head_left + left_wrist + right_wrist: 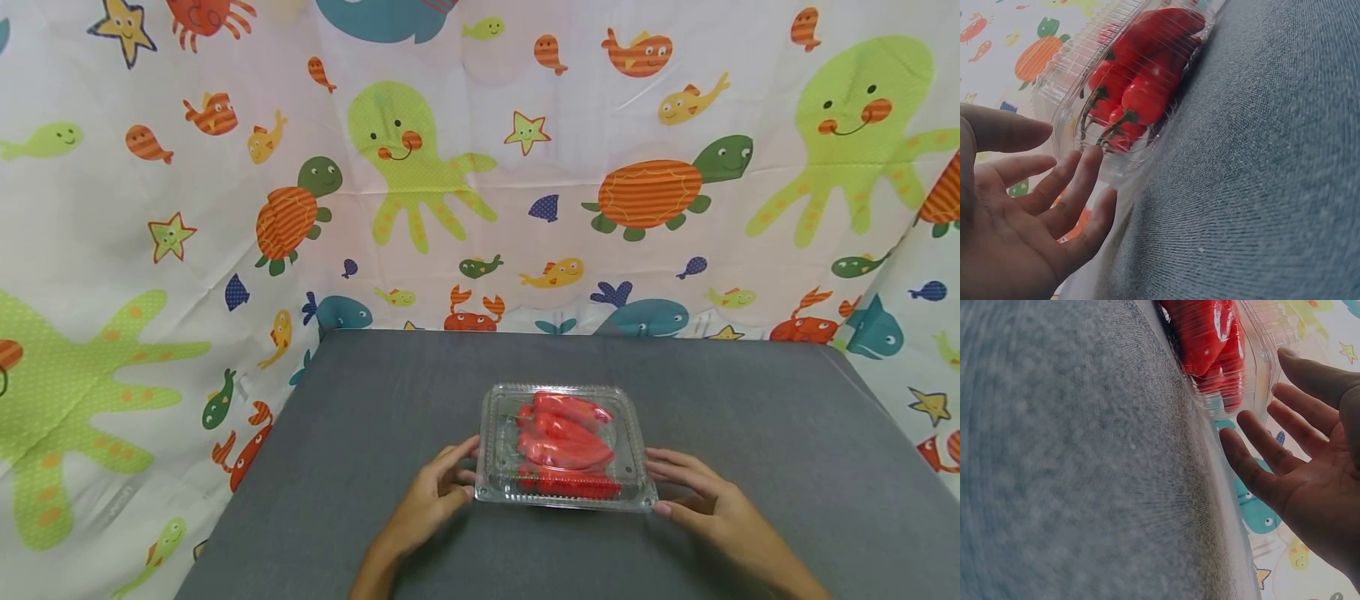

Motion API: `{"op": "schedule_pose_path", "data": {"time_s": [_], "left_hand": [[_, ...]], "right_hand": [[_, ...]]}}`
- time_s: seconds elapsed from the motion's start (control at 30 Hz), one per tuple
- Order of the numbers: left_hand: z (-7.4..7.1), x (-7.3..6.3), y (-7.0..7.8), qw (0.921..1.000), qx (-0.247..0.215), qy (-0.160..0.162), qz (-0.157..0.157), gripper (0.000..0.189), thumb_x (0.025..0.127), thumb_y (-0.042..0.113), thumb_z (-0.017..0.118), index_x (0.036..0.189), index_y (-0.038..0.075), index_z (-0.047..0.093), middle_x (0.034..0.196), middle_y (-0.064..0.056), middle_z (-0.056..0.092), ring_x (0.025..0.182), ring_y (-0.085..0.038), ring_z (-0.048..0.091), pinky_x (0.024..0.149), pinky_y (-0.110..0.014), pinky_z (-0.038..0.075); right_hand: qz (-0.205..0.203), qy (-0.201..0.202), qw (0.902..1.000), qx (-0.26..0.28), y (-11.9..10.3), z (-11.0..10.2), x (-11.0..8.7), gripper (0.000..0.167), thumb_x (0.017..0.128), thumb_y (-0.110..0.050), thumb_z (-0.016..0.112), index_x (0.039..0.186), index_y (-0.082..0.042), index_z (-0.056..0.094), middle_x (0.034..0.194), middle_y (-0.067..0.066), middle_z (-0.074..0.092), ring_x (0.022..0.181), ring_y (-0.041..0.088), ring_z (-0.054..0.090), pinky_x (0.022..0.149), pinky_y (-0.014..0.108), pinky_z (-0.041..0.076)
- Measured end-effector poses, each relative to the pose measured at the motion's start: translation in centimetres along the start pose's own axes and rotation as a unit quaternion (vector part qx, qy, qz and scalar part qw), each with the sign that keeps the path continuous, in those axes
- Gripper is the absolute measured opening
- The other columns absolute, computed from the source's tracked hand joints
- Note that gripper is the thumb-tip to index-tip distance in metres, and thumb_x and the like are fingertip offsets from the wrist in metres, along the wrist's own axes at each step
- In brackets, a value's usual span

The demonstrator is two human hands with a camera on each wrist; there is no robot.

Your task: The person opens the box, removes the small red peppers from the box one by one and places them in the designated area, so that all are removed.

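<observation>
A clear plastic clamshell container (495, 442) with its lid down sits on the grey table, holding several long red peppers (566, 452). Green stems (1102, 92) show on some peppers in the left wrist view. My left hand (431, 500) is at the container's left side, fingertips at its edge and thumb by the near corner. On the opposite side, my right hand (708, 504) has its fingers along the edge and its thumb at the near right corner. Both wrist views show fingers spread and loosely bent, not wrapped around the container; exact contact is hard to tell.
The grey cloth-like tabletop (375, 400) extends around the container. Behind it and at both sides hangs a white curtain (465, 225) printed with sea animals, meeting the table's back edge.
</observation>
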State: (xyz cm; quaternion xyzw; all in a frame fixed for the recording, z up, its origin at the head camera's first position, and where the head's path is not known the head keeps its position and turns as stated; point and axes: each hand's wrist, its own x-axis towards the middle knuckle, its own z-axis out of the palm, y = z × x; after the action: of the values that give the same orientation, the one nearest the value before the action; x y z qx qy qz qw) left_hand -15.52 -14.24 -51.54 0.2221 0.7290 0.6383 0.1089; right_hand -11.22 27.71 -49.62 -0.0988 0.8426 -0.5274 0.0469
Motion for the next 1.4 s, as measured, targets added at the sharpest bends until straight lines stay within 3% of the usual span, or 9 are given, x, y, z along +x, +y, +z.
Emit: {"op": "schedule_pose_path", "data": {"time_s": [0.37, 0.67, 0.87, 1.07, 1.2, 1.4], "left_hand": [[-0.27, -0.03, -0.34, 0.9998, 0.009, -0.015, 0.001, 0.072, 0.097, -0.005, 0.065, 0.164, 0.002, 0.038, 0.143, -0.027, 0.051, 0.115, -0.030, 0.065, 0.092, -0.027, 0.056], [-0.26, 0.12, -0.14, 0.9997, -0.011, -0.011, -0.020, 0.073, 0.096, -0.005, 0.067, 0.162, -0.003, 0.036, 0.119, -0.028, 0.066, 0.099, -0.012, 0.068, 0.088, -0.024, 0.056], [-0.23, 0.21, -0.14, 0.9995, -0.013, -0.008, -0.028, 0.075, 0.094, -0.011, 0.065, 0.163, -0.002, 0.036, 0.110, -0.026, 0.070, 0.095, -0.008, 0.070, 0.087, -0.023, 0.056], [0.01, 0.29, -0.24, 0.9995, -0.012, -0.006, -0.030, 0.077, 0.094, -0.013, 0.065, 0.164, -0.002, 0.034, 0.111, -0.027, 0.070, 0.095, -0.008, 0.070, 0.085, -0.023, 0.057], [0.21, 0.27, -0.24, 0.9996, -0.010, -0.003, -0.027, 0.077, 0.095, -0.014, 0.065, 0.164, -0.002, 0.033, 0.110, -0.025, 0.070, 0.095, -0.011, 0.070, 0.083, -0.022, 0.056], [0.33, 0.32, -0.06, 0.9994, 0.009, 0.001, -0.033, 0.077, 0.096, -0.006, 0.069, 0.165, 0.003, 0.035, 0.108, -0.016, 0.070, 0.095, -0.014, 0.068, 0.082, -0.022, 0.055]], "right_hand": [[0.012, -0.004, 0.9999, 0.002, 0.16, 0.01, -0.03, 0.048, 0.099, -0.027, 0.076, 0.145, -0.015, 0.066, 0.160, 0.014, 0.048, 0.125, -0.017, 0.042, 0.091, 0.019, 0.055], [0.016, -0.002, 0.9999, -0.005, 0.20, 0.05, 0.00, 0.049, 0.099, -0.030, 0.077, 0.145, -0.018, 0.066, 0.158, 0.012, 0.050, 0.125, -0.015, 0.044, 0.092, 0.019, 0.055], [0.022, -0.002, 0.9997, -0.007, 0.21, 0.03, 0.02, 0.050, 0.099, -0.032, 0.077, 0.146, -0.019, 0.066, 0.158, 0.011, 0.050, 0.129, -0.002, 0.052, 0.093, 0.030, 0.059], [0.034, -0.006, 0.9994, -0.004, 0.14, 0.09, 0.12, 0.051, 0.098, -0.034, 0.077, 0.146, -0.019, 0.065, 0.159, 0.010, 0.049, 0.133, 0.017, 0.054, 0.093, 0.030, 0.059], [0.041, -0.006, 0.9992, -0.004, 0.07, 0.18, 0.13, 0.051, 0.098, -0.036, 0.077, 0.145, -0.021, 0.066, 0.159, 0.008, 0.049, 0.132, 0.009, 0.053, 0.093, 0.025, 0.057], [0.015, -0.007, 0.9999, -0.003, 0.16, 0.14, 0.01, 0.049, 0.098, -0.033, 0.077, 0.145, -0.020, 0.066, 0.159, 0.010, 0.050, 0.124, -0.010, 0.053, 0.092, 0.020, 0.055]]}}
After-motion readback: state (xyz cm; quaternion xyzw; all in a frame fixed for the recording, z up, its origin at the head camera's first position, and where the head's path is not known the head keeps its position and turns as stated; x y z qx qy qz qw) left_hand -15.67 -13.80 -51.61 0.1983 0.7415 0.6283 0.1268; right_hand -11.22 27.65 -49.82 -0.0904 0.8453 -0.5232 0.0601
